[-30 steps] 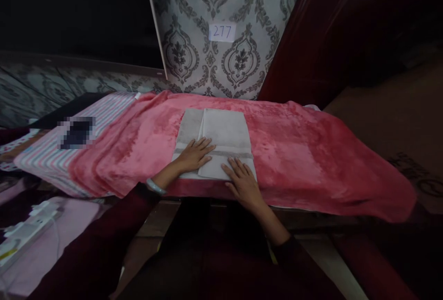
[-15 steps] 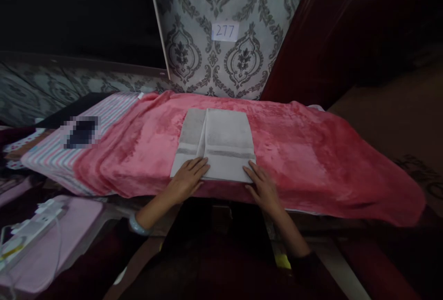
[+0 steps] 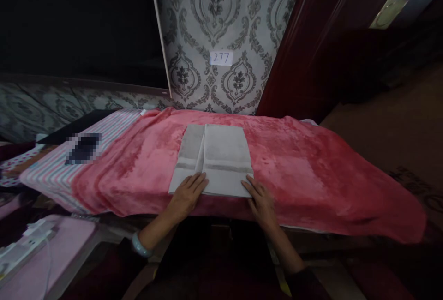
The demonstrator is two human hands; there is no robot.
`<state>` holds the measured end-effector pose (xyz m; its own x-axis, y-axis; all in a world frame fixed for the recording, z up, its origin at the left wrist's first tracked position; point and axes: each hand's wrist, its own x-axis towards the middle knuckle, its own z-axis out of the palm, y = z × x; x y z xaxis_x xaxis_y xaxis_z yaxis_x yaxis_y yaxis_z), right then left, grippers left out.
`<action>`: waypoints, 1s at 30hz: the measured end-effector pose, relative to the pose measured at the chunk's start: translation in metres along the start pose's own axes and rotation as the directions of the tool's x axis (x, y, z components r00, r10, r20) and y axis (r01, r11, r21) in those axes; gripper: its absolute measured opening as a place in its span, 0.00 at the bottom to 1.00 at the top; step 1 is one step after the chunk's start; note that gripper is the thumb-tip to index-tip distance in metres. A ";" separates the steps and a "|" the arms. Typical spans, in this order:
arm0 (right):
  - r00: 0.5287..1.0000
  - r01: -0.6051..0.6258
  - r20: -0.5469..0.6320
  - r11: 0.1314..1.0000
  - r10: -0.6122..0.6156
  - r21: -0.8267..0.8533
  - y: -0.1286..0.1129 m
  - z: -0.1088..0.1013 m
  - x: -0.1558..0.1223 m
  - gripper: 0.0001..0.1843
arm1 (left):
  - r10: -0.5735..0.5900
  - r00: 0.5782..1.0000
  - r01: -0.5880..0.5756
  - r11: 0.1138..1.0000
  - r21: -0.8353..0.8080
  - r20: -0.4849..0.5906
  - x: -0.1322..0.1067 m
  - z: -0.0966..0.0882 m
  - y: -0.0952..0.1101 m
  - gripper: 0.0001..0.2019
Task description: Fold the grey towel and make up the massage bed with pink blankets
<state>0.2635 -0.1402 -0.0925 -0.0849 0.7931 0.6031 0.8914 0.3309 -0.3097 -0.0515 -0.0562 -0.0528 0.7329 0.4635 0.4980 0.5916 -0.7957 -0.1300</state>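
Observation:
A light grey towel with a darker band across it lies folded on a pink-red plush blanket. Its left part is folded in, and a slanting edge shows where the layers meet. My left hand rests on the towel's near edge, left of the middle, fingers stretched out and flat. At the near right corner, my right hand touches the towel with its fingers extended and apart. Neither hand is wrapped round anything. A pale bangle sits on my left wrist.
A striped cloth with a blurred dark object on it lies at the left end. Behind are a dark television and a paper marked 277 on the wall. A power strip lies on a pink surface at lower left.
The camera has tilted upward, so the whole scene sits lower in view. Both hands remain at the towel's near edge, and the towel's folds look the same.

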 end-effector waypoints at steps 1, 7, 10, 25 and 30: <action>1.000 0.008 -0.013 1.000 -0.008 -0.002 0.001 0.002 0.000 0.37 | -0.012 1.000 0.012 1.000 0.022 0.005 0.001 0.001 0.001 0.31; 0.992 0.040 -0.115 0.999 -0.044 -0.033 0.003 0.013 0.000 0.40 | -0.044 0.998 0.048 0.993 0.108 -0.039 0.012 0.006 0.008 0.28; 0.980 0.107 -0.168 0.994 -0.109 -0.020 0.008 0.016 0.005 0.39 | -0.014 0.996 0.024 0.994 0.104 -0.090 0.017 0.003 0.006 0.26; 0.954 0.204 -0.228 0.979 -0.194 0.022 -0.017 -0.025 0.063 0.25 | -0.093 0.993 0.102 0.986 0.133 -0.075 0.050 -0.011 0.034 0.26; 0.966 0.201 -0.172 0.979 -0.192 0.036 -0.031 -0.043 0.081 0.23 | -0.194 0.981 0.193 0.980 0.040 0.021 0.091 -0.019 0.055 0.25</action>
<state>0.2479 -0.1085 -0.0021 -0.1769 0.6149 0.7685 0.8393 0.5020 -0.2085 0.0419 -0.0653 0.0016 0.6110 0.6170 0.4960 0.7348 -0.6752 -0.0652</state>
